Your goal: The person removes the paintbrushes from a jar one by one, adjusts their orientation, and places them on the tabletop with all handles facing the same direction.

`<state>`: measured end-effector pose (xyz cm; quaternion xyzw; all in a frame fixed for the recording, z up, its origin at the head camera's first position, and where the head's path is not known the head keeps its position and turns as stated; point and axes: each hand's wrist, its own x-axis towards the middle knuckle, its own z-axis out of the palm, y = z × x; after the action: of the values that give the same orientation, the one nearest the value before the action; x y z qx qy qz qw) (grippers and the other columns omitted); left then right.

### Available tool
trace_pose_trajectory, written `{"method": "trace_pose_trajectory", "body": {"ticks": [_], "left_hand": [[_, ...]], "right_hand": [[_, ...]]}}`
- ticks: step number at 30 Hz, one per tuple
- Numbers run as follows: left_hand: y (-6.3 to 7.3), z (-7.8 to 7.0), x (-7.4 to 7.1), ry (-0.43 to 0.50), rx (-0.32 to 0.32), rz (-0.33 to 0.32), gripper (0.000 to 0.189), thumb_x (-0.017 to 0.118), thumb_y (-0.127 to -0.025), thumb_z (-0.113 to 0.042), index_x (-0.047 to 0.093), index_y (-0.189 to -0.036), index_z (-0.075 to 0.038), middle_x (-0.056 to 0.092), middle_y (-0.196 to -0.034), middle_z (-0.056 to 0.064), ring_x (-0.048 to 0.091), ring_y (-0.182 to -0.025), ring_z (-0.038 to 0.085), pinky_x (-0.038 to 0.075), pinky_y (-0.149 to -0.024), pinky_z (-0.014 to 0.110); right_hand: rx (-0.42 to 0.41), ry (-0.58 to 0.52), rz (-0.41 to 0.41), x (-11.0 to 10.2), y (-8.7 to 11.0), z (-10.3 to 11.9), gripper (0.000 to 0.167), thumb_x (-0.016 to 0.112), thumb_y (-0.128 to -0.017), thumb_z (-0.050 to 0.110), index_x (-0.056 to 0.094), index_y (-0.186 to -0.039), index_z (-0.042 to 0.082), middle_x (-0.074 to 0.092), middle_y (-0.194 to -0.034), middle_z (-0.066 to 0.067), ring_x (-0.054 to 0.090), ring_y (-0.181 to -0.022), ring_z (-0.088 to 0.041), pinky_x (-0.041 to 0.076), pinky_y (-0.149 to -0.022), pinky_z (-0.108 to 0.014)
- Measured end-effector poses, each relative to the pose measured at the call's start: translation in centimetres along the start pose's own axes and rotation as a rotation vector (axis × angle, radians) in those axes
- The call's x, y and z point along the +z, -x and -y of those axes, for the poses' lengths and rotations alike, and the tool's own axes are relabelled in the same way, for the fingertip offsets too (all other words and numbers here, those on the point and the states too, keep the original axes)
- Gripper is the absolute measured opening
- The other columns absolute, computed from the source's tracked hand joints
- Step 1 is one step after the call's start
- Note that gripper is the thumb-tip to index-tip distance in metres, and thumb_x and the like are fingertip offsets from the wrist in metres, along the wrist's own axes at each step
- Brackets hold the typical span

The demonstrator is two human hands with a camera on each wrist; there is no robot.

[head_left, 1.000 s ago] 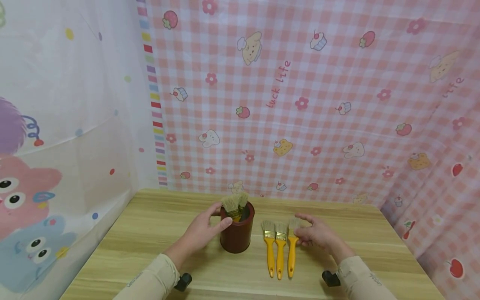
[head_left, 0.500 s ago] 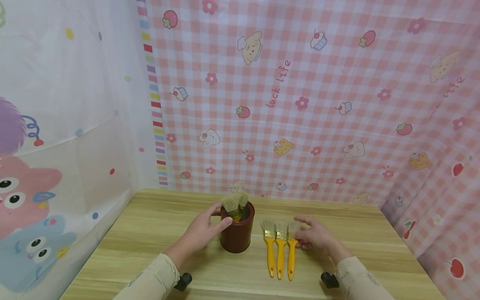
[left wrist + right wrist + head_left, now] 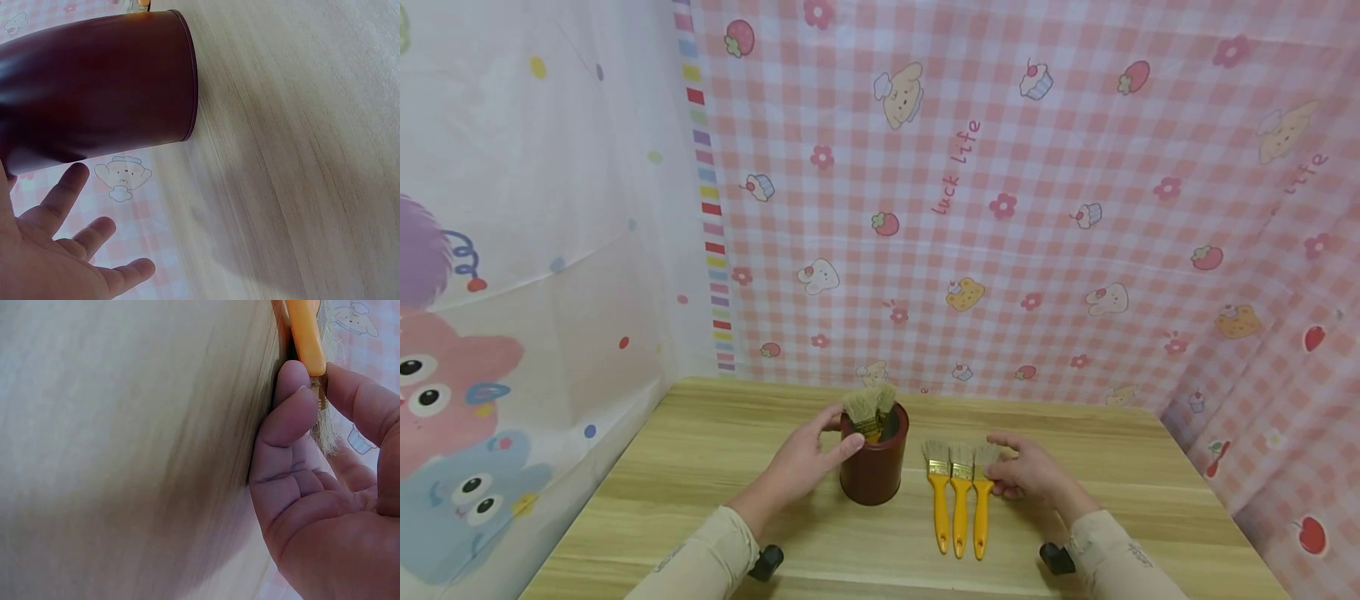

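A dark red cup stands upright on the table with at least two paintbrushes in it, bristles up. My left hand holds the cup near its rim, thumb in front; in the left wrist view, several fingers spread away from the cup. To its right, three yellow-handled paintbrushes lie side by side, bristles pointing away: a left one, a middle one and a right one. My right hand pinches the right paintbrush around its metal band.
The wood-grain table carries all of this. Behind it hangs a pink checked cloth, and a white printed cloth hangs at the left. Small black devices sit under both wrists.
My right hand has shifted slightly left, with the fingers closer around the right paintbrush. That brush now lies nearer the middle one. The left hand and cup stay put.
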<state>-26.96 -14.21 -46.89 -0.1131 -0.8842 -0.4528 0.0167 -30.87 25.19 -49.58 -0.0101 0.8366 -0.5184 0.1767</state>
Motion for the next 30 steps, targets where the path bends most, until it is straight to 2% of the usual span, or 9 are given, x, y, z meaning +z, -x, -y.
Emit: {"method": "trace_pose_trajectory", "body": {"ticks": [9,16,21,25,30], "left_hand": [[-0.02,0.03,0.07,0.019,-0.008,-0.003,0.067,0.067,-0.100,-0.062,0.047,-0.159,-0.038,0.067,-0.149,0.006,0.059,-0.141,0.042,0.048,-0.113,0.066],[-0.07,0.20,0.10,0.017,-0.001,-0.004,0.067,0.066,-0.100,-0.063,0.047,-0.159,-0.038,0.067,-0.148,0.006,0.058,-0.141,0.041,0.048,-0.113,0.065],[-0.07,0.20,0.08,0.022,-0.004,0.002,0.068,0.066,-0.100,-0.063,0.046,-0.160,-0.038,0.066,-0.149,0.007,0.058,-0.141,0.043,0.048,-0.112,0.066],[-0.07,0.18,0.09,0.024,-0.001,0.001,0.067,0.067,-0.100,-0.062,0.047,-0.159,-0.038,0.066,-0.149,0.008,0.058,-0.141,0.043,0.048,-0.112,0.066],[-0.01,0.09,0.08,0.026,-0.001,-0.004,0.067,0.067,-0.100,-0.061,0.047,-0.159,-0.037,0.066,-0.149,0.008,0.058,-0.141,0.043,0.049,-0.112,0.066]], "right_hand": [[-0.006,0.034,-0.031,0.24,0.08,0.05,0.073,0.075,-0.100,0.010,0.040,-0.163,0.003,0.076,-0.091,-0.013,0.069,-0.071,-0.020,0.058,-0.063,-0.033],[0.000,0.098,-0.064,0.53,0.33,0.40,0.071,0.077,-0.098,0.010,0.044,-0.160,0.000,0.074,-0.100,-0.014,0.070,-0.076,-0.021,0.059,-0.066,-0.034],[0.000,0.101,-0.070,0.59,0.42,0.47,0.070,0.077,-0.097,0.009,0.045,-0.159,0.001,0.073,-0.102,-0.014,0.070,-0.078,-0.022,0.059,-0.068,-0.035],[-0.005,0.104,-0.067,0.52,0.40,0.37,0.072,0.077,-0.097,0.010,0.044,-0.160,0.001,0.073,-0.095,-0.012,0.067,-0.075,-0.020,0.055,-0.065,-0.034],[-0.021,0.063,-0.037,0.45,0.35,0.22,0.073,0.075,-0.099,0.008,0.039,-0.163,0.001,0.063,-0.076,-0.006,0.052,-0.065,-0.018,0.042,-0.058,-0.030]]}}
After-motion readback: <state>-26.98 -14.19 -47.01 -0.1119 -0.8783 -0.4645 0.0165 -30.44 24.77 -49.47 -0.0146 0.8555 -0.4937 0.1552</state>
